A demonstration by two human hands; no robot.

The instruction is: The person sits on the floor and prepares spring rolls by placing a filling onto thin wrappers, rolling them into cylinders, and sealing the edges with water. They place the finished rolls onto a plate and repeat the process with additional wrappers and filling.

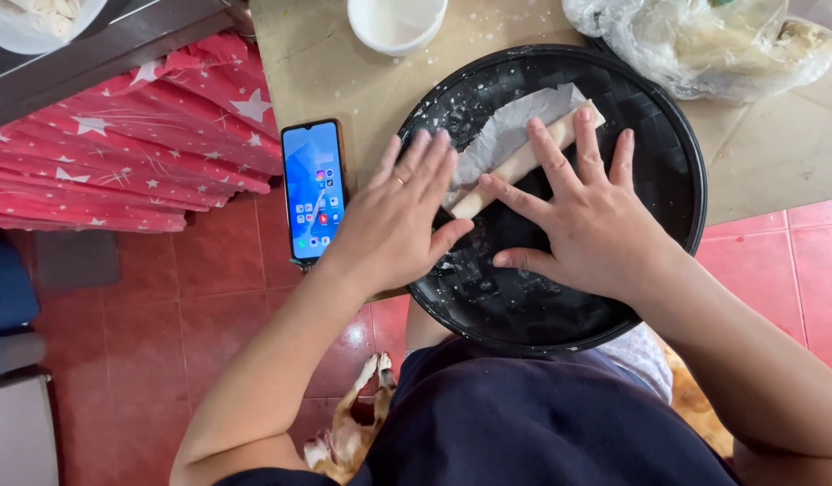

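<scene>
Both hands lie flat, fingers spread, gripping nothing. The left hand [398, 216] and right hand [583, 216] press the pale roll [524, 160] on the black round tray [677, 171], hiding its near end. A clear plastic bag [704, 40], top right, is cut off.

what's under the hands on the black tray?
A pale roll in a thin translucent wrapper lies on the black tray. Left hand and right hand press flat on it. The roll's middle and near end are covered, and its filling is hidden.
</scene>
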